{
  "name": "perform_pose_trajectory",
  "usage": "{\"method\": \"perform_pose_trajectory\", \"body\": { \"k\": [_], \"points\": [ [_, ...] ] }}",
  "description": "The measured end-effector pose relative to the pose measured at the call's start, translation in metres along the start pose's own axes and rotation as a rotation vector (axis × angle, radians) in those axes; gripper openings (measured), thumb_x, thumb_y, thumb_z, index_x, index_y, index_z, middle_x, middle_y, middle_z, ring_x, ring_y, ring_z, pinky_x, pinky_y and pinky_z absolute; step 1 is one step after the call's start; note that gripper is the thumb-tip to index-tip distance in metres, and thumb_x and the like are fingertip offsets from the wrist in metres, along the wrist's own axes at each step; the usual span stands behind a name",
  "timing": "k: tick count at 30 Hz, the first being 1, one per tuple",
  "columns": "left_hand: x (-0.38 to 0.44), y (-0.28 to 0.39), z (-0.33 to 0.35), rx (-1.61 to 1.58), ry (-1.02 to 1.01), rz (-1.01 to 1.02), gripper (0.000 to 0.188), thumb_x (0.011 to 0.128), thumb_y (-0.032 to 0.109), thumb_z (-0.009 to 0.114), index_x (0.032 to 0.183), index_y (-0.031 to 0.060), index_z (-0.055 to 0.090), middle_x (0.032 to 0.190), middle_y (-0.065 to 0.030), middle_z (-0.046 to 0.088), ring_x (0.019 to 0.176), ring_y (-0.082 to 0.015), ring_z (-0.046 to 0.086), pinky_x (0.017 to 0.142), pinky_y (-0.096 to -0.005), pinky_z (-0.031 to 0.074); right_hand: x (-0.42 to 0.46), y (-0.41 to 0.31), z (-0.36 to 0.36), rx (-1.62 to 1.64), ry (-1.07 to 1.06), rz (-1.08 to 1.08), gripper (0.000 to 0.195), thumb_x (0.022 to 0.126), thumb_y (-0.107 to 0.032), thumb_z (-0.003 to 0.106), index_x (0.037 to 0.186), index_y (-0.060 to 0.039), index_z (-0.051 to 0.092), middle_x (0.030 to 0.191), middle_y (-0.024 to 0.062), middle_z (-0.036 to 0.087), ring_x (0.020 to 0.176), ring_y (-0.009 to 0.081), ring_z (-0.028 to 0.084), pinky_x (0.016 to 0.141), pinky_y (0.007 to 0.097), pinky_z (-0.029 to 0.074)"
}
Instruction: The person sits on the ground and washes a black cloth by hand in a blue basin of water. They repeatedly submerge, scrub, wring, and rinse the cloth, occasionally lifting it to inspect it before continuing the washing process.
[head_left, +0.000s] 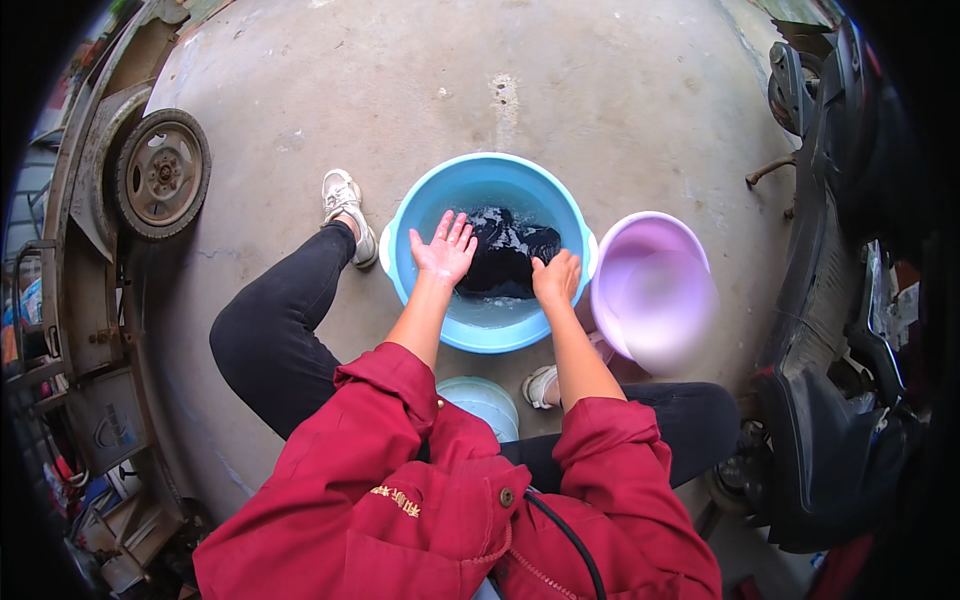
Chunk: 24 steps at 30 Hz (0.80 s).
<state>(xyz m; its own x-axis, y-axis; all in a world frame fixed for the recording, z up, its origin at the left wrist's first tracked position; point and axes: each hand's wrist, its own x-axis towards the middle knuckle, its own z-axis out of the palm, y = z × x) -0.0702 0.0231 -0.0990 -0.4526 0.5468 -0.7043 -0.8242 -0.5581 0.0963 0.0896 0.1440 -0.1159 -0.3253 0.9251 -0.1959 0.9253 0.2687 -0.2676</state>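
Note:
A blue plastic basin (424, 196) with white side handles stands on the floor before me, holding cloudy water. Black cloth (499, 262) lies in it, partly under water with some suds on top. My left hand (444, 251) is held over the basin's left part, palm up, fingers spread, wet and with nothing in it. Over the right part, near the rim, is my right hand (557, 276); its thumb stands apart from slightly blurred, bent fingers. I see nothing held in that hand, and its palm is hidden.
A light purple basin (611, 277) touches or nearly touches the blue one's right side. Below sits a pale blue-green round plastic seat or lid (480, 401) between my legs. A rusty cart with a wheel (163, 174) is at left, a black scooter (806, 300) at right.

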Motion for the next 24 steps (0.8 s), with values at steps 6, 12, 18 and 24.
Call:
{"method": "perform_pose_trajectory", "body": {
  "k": [6, 12, 18, 24],
  "points": [
    [0.031, -0.003, -0.042, -0.080, 0.263, 0.017, 0.085, 0.090, 0.069, 0.009, 0.140, 0.0070, 0.039, 0.143, -0.0148, 0.042, 0.135, -0.0327, 0.034, 0.110, -0.0504, 0.027, -0.058, -0.072, -0.047, 0.841, -0.157, -0.552, 0.040, 0.078, -0.028, 0.073, 0.110, -0.0062, 0.062, 0.106, 0.0137, 0.059, 0.100, 0.0309, 0.055, 0.089, 0.0409, 0.043],
    [0.034, -0.011, -0.043, -0.027, 0.283, -0.157, 0.075, 0.095, 0.062, 0.013, 0.138, 0.0054, 0.038, 0.136, -0.0171, 0.049, 0.128, -0.0335, 0.042, 0.105, -0.0514, 0.033, -0.062, -0.030, 0.029, 0.597, -0.102, -0.452, 0.024, 0.082, -0.019, 0.067, 0.105, -0.0118, 0.066, 0.109, 0.0102, 0.060, 0.100, 0.0300, 0.053, 0.089, 0.0398, 0.042],
    [0.041, 0.006, -0.059, 0.082, 0.434, 0.014, 0.066, 0.097, 0.056, 0.019, 0.126, 0.0043, 0.049, 0.125, -0.0129, 0.058, 0.120, -0.0266, 0.050, 0.099, -0.0432, 0.037, -0.054, 0.000, 0.062, 0.150, -0.186, -0.008, 0.024, 0.091, -0.025, 0.053, 0.094, -0.0033, 0.064, 0.095, 0.0208, 0.061, 0.092, 0.0388, 0.060, 0.083, 0.0476, 0.047],
    [0.062, 0.006, -0.117, 0.043, 0.542, 0.023, 0.059, 0.099, 0.051, 0.021, 0.117, 0.0049, 0.054, 0.118, -0.0114, 0.061, 0.107, -0.0256, 0.058, 0.097, -0.0418, 0.039, -0.047, 0.004, 0.077, 1.368, -0.935, 0.878, 0.039, 0.096, -0.037, 0.048, 0.074, -0.0067, 0.056, 0.072, 0.0099, 0.064, 0.060, 0.0196, 0.063, 0.052, 0.0276, 0.051]
  ]
}}
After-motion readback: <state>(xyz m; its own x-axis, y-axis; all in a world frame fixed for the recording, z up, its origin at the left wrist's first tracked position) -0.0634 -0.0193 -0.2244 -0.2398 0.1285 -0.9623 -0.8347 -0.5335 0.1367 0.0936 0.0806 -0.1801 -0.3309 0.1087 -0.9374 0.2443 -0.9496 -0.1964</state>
